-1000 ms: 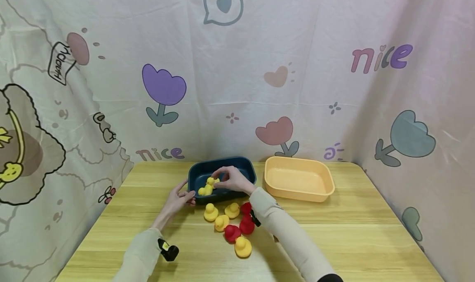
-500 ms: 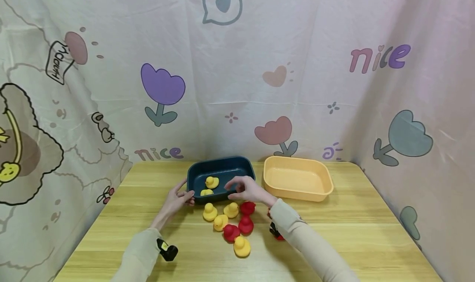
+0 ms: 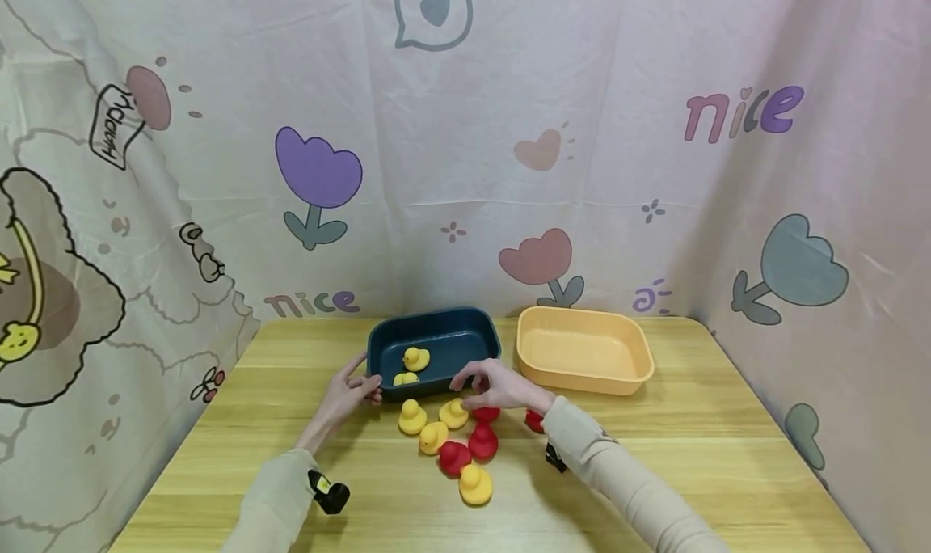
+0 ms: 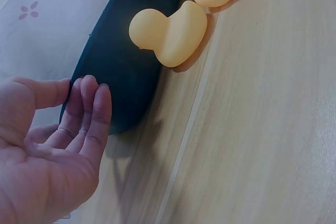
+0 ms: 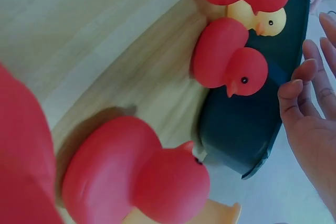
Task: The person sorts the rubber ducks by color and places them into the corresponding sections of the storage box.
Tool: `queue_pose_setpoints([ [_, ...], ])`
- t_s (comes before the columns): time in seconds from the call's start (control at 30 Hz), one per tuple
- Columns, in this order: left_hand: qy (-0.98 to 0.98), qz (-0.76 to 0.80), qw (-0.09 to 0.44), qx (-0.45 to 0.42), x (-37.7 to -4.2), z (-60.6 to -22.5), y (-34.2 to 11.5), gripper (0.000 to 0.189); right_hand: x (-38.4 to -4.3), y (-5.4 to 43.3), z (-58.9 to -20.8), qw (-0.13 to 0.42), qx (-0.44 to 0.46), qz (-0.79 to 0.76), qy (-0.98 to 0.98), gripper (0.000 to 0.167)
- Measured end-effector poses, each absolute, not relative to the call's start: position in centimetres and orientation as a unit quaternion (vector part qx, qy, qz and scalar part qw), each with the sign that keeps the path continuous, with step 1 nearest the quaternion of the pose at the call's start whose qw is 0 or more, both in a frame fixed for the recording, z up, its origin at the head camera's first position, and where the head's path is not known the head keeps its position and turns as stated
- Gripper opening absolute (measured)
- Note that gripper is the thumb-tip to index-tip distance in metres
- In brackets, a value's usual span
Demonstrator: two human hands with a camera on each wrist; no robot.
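My left hand [image 3: 349, 390] grips the left end of a dark blue plastic bin [image 3: 473, 379]. In the left wrist view its thumb and fingers [image 4: 100, 108] lie on either side of the rim. Two yellow rubber ducks [image 3: 416, 359] sit inside this bin. Loosely bent and holding nothing, my right hand [image 3: 502, 385] hovers over the bin's front right side, overlapping a red duck [image 3: 486, 415]. Just left of its fingertips is a yellow duck [image 3: 452, 414]. More red ducks [image 3: 483, 441] and yellow ducks [image 3: 476, 485] cluster in front of the bin.
A pale orange bin [image 3: 585, 383] stands right of the blue one, with nothing inside. Another red duck [image 3: 534, 420] is partly hidden by the right sleeve. A printed cloth [image 3: 436, 132] hangs behind the wooden table [image 3: 698, 456].
My right hand has let go of a yellow duck inside the blue bin, then moved right and toward me, over the front rim. My left hand stays on the bin.
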State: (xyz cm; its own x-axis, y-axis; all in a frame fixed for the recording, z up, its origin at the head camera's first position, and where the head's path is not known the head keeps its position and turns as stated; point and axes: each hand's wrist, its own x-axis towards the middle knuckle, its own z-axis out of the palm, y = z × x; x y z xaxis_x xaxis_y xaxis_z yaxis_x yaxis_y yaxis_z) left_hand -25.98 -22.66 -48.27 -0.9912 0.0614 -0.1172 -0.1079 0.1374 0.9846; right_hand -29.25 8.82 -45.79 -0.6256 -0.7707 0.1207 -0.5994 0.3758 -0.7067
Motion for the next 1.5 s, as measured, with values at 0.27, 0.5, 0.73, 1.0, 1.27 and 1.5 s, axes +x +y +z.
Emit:
queue_pose_setpoints([
  [0.27, 0.749, 0.660, 0.063, -0.014, -26.0, -48.3, -22.7, 0.072, -29.4, 8.9, -46.2, 0.155, -0.414, -0.365, 0.819, 0.033],
  [0.5, 0.743, 0.666, 0.065, -0.013, -25.9, -48.3, -22.7, 0.072, -29.5, 8.6, -46.3, 0.175, -0.408, -0.350, 0.825, 0.033],
  [0.73, 0.746, 0.663, 0.066, -0.009, -25.9, -48.3, -22.7, 0.071, -29.8, 8.2, -46.7, 0.159, -0.427, -0.321, 0.831, 0.031],
  [1.0, 0.746, 0.663, 0.066, -0.004, -26.0, -48.4, -22.8, 0.072, -29.7, 7.8, -47.0, 0.164, -0.435, -0.308, 0.830, 0.028],
  [1.27, 0.743, 0.666, 0.066, -0.005, -26.0, -48.4, -22.7, 0.073, -29.7, 8.1, -46.7, 0.154, -0.433, -0.323, 0.828, 0.027],
  [1.5, 0.743, 0.666, 0.065, -0.009, -26.0, -48.5, -22.7, 0.072, -29.8, 8.5, -46.0, 0.153, -0.442, -0.358, 0.808, 0.029],
])
